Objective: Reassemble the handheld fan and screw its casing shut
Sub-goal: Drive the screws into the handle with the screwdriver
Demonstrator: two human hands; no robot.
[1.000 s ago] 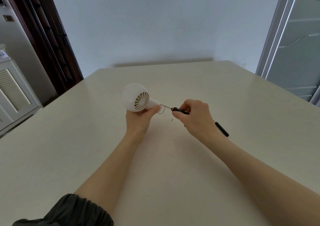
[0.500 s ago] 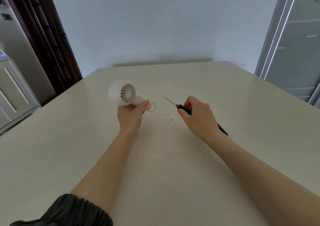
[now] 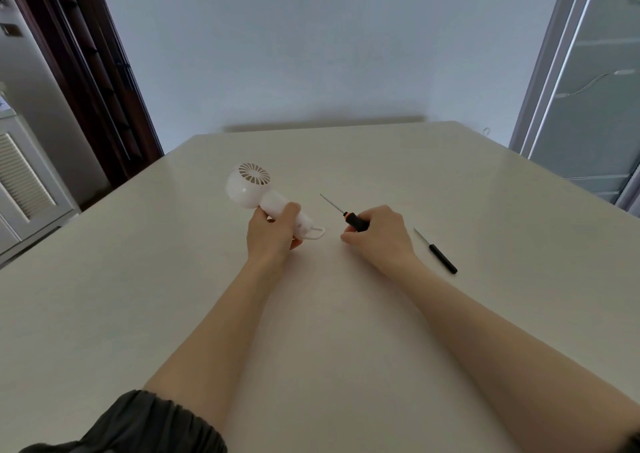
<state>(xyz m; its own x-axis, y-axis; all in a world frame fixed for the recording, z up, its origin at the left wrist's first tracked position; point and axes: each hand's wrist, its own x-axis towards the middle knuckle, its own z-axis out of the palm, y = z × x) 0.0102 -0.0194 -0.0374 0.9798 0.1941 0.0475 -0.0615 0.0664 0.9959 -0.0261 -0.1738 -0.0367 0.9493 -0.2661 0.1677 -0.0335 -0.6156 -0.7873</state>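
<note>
Fan: the one white handheld fan (image 3: 258, 196) is at table centre, handle gripped by the left hand (image 3: 273, 232), long axis from grille at far left to loop at near right.
Driver: the right hand (image 3: 379, 236) is closed on one screwdriver (image 3: 348, 216) — tip aimed far-left, apart from the fan.
Spare: a second screwdriver (image 3: 438, 253) lies on the table (image 3: 450, 182), right of that hand.
Screws: none discernible — possibly too small.

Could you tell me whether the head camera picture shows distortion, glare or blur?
Head view: wide-angle bending splays the door frame and window frame outward; soft, even light, no glare on the table; the fan and both hands look sharp.
</note>
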